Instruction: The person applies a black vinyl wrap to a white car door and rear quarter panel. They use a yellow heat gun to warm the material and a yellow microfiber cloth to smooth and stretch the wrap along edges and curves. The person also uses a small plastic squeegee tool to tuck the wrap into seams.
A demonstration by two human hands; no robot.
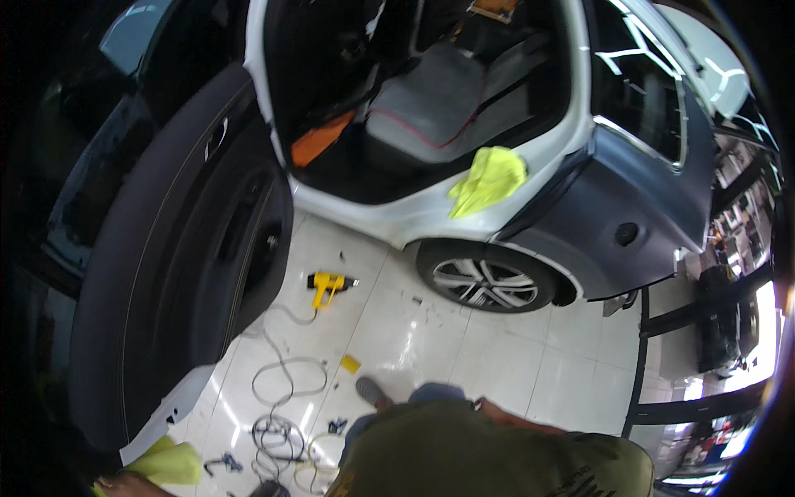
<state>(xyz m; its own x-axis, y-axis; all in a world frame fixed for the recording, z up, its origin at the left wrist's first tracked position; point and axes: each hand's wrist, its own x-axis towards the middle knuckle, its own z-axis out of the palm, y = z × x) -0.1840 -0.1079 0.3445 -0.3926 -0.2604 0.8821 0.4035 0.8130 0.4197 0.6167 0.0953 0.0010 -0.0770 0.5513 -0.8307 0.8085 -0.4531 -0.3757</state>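
Observation:
At the lower left edge, my left hand (124,484) is partly cut off by the picture's rim. It grips a yellow-green cloth (172,464) beside the lower end of an open car door (157,265) with a black inner panel. My right hand (490,408) is in front of my body, small and blurred; its fingers cannot be made out. A second yellow-green cloth (490,178) is draped over the white body edge of the rear door opening, above the rear wheel (484,283).
A yellow heat gun (328,287) lies on the tiled floor (497,356), its cord running to a tangled coil (277,435). Near my foot is a small yellow block (350,364). Dark film covers the rear fender (621,211). Inside the car is a grey seat (439,103).

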